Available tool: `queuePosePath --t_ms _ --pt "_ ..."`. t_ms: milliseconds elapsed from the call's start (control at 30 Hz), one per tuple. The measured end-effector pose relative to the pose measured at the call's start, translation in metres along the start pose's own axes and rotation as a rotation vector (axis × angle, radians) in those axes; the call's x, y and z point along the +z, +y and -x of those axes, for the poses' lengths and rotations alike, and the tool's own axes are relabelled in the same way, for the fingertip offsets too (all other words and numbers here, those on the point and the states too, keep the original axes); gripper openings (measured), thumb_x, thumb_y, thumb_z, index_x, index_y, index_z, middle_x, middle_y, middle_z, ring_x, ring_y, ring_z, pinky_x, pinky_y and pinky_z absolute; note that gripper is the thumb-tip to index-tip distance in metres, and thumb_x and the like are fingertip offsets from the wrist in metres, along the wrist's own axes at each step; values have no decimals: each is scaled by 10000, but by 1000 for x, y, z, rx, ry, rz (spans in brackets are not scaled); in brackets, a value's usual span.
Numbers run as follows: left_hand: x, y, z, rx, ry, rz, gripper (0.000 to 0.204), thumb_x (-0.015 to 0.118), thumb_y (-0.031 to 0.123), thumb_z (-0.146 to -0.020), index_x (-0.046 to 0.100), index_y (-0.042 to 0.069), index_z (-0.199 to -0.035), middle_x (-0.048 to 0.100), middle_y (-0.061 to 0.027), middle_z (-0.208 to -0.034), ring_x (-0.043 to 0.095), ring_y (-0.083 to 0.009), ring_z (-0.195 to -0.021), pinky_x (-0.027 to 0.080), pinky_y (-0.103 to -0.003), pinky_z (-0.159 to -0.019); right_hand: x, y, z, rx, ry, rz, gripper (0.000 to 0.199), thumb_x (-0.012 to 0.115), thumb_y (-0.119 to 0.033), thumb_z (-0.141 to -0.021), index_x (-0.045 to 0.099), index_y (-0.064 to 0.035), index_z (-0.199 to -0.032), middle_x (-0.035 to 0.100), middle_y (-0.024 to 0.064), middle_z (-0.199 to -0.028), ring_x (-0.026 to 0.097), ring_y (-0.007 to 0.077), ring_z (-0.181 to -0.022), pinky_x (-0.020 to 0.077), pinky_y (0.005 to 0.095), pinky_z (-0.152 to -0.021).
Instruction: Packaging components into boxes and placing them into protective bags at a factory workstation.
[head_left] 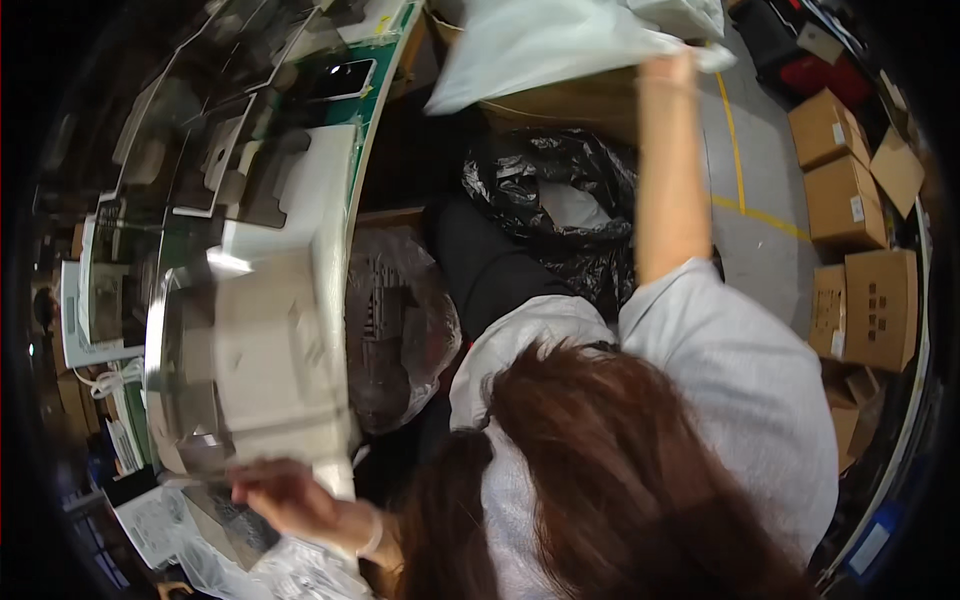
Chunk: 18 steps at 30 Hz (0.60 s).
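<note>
Raised at the top of the view, my right hand [670,66] is closed on the gathered end of a white plastic bag [545,45], which spreads out to the left. My left hand [290,503] is at the lower left, smeared by motion, with a band round its wrist. Its fingers lie by the near edge of a blurred beige box-like piece [270,345] on the bench. A clear plastic cover or wrap [185,400] shows beside that piece. Whether the left fingers grip or only touch it cannot be made out.
A black bin bag [500,165] stands open before me, pale material inside. Left of my legs is a clear bag with dark parts [385,310]. A phone [345,80] lies on the green-topped bench. Cardboard boxes [880,305] line the right side; yellow tape [740,160] marks the floor.
</note>
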<state>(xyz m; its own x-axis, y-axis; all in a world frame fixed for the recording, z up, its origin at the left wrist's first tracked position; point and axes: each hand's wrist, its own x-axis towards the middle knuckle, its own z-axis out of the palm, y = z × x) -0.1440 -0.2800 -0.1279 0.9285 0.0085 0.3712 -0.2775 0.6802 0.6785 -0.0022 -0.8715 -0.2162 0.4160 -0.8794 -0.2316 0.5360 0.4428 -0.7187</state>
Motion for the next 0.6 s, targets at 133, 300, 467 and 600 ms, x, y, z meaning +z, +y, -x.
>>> queuePosePath --t_ms 133,300,467,600 --pt "-42 81 28 133 -29 -604 240 512 212 -972 597 36 -1112 659 -111 -1012 618 -169 -935 524 -270 -795 -149 -36 -63 -153 96 161 302 476 -326 -933 522 -37 -1010 588 101 -961 610 258 -882 541 438 -761" --pt "-16 90 20 214 417 -1229 296 491 202 -982 573 -59 -1095 643 -166 -1080 624 -209 -976 496 -295 -901 -222 2 44 -252 695 220 451 458 -340 -947 538 98 -1017 593 156 -1001 630 293 -863 557 399 -759" --pt "-3 90 -8 235 480 -1406 307 451 205 -1000 549 -77 -1071 646 -210 -1063 639 -247 -959 498 -337 -910 -210 57 57 -283 700 36 412 407 -333 -968 535 58 -966 599 150 -973 631 269 -845 554 363 -697" --pt "-3 98 1 238 458 -1412 305 459 206 -998 547 -76 -1073 652 -214 -1045 649 -249 -945 510 -331 -885 -202 82 86 -318 325 877 446 439 -342 -973 555 88 -948 601 168 -960 582 278 -883 465 386 -810"
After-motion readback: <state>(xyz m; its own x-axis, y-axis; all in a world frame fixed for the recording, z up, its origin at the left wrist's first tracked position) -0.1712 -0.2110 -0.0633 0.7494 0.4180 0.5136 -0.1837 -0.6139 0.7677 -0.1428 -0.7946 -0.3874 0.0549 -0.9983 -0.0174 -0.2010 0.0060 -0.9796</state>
